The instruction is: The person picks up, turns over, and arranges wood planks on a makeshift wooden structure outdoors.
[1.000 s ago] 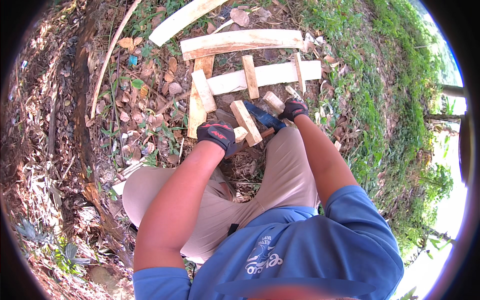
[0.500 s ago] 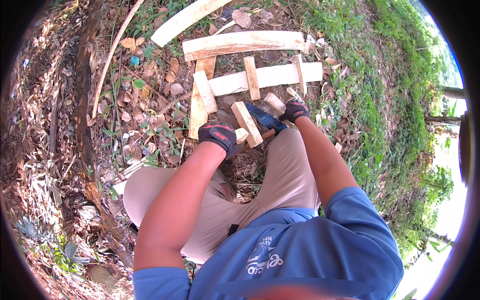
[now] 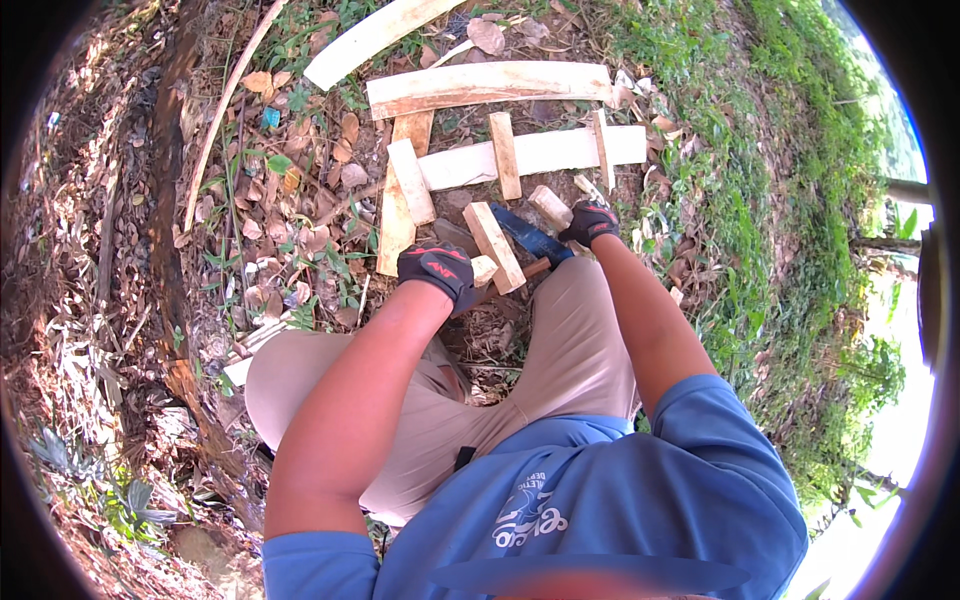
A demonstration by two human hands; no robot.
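I squat over a pile of cut pale wood on leafy ground. My left hand (image 3: 437, 268), in a black and red glove, is closed beside a small wood block (image 3: 484, 269) and seems to grip it. A short plank (image 3: 494, 246) lies tilted just right of that block. My right hand (image 3: 590, 222), also gloved, is curled at the end of a blue flat tool (image 3: 530, 235) that runs under the plank; a brown handle-like piece (image 3: 538, 267) shows below it. Another short offcut (image 3: 550, 206) lies next to my right hand.
Two long boards (image 3: 490, 85) (image 3: 545, 152) lie across the far side with short crosspieces (image 3: 504, 155) on them. More planks (image 3: 397, 205) lie to the left, and a curved board (image 3: 370, 38) at the top. Dry leaves and a branch are on the left, grass on the right.
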